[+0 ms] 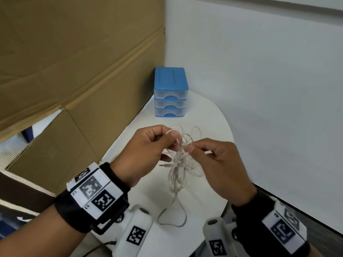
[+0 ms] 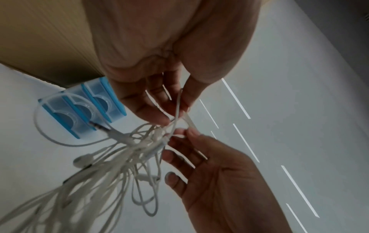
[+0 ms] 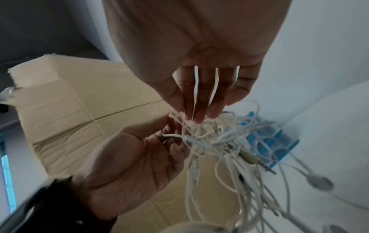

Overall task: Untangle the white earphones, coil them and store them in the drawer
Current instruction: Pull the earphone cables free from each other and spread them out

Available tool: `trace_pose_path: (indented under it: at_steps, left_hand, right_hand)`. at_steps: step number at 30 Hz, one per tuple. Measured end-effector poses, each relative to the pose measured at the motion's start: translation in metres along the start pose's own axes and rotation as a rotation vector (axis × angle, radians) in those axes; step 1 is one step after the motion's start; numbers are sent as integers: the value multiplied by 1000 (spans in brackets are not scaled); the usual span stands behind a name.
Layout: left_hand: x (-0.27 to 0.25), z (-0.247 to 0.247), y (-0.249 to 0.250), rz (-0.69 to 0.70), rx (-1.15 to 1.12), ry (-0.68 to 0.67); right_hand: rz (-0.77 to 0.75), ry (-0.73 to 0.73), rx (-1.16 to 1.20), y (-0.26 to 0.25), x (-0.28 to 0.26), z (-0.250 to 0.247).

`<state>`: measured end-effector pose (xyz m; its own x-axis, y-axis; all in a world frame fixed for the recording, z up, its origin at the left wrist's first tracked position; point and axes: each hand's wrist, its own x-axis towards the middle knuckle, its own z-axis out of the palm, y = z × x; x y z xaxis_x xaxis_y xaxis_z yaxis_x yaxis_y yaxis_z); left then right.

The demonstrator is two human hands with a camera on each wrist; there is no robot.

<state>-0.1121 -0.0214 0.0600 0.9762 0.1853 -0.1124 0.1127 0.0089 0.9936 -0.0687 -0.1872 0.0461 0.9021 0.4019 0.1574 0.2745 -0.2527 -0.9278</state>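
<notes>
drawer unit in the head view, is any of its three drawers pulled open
No, all three drawers of the blue drawer unit sit flush and closed, while both hands are busy with the white earphones nearer the camera.

Both hands raised close together, left hand (image 1: pixel 146 151) and right hand (image 1: pixel 220 164) pinching with fingertips.

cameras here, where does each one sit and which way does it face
Head: on the person's head, looking down at the left hand and right hand pinching the tangled white earphones above the table.
Left wrist: under the left palm, looking along its fingers.
Right wrist: under the right palm, looking along its fingers toward the cardboard box.
All three share the blue drawer unit.
</notes>
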Motion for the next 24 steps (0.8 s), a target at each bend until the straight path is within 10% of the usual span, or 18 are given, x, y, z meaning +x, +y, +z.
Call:
trace_pose_path:
  at_steps: [9, 14, 24]
  left_hand:
    - [-1, 1, 5, -72, -267, -4]
    - [-2, 2, 5, -43, -171, 8]
    - [-6, 7, 3, 17, -179, -30]
  right_hand:
    - [39, 107, -428, 22, 3, -7]
    - [-261, -18, -347, 0, -3, -2]
    - [-180, -147, -305, 6, 12, 2]
